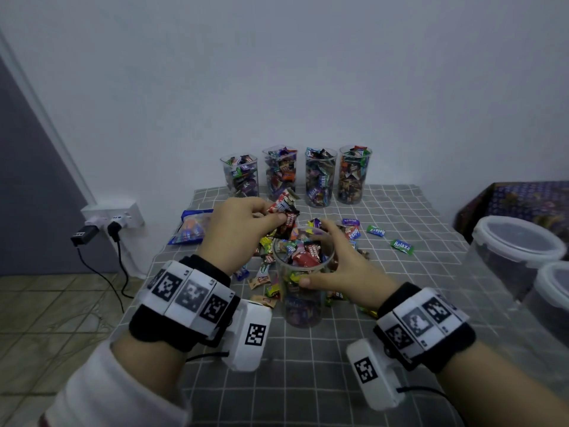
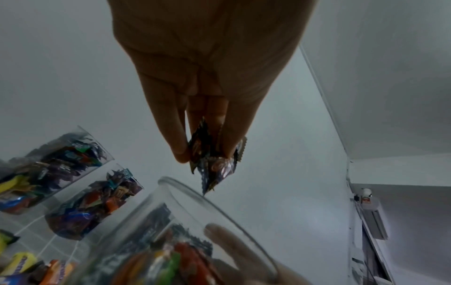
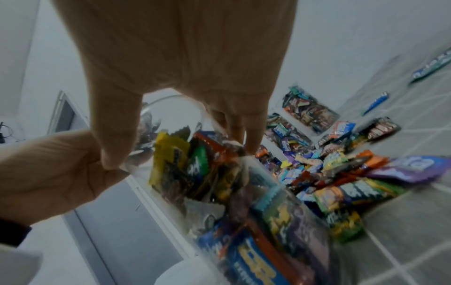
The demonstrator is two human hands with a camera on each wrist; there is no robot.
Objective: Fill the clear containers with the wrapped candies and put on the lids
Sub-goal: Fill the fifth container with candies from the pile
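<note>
A clear round plastic container (image 1: 303, 291), nearly full of wrapped candies, is stood near the middle of the grey grid-checked tablecloth (image 1: 400, 303) and is taken as landmark. It is gripped near the rim by the right hand (image 1: 335, 266), thumb on the near wall, fingers curled round the far side. A small bunch of wrapped candies (image 1: 284, 211), red-white and dark wrappers, is pinched between thumb and fingertips of the left hand (image 1: 238, 229), held just above and left of the container's open mouth. A loose heap of mixed wrapped candies (image 1: 264, 266) is spread on the cloth around and behind the container. Four filled clear containers (image 1: 295, 175), lidless, are lined up behind it against the white wall. A blue candy bag (image 1: 191, 226) is lying to its back left. Two white-rimmed round tubs (image 1: 517, 245) are seen to its right.
</note>
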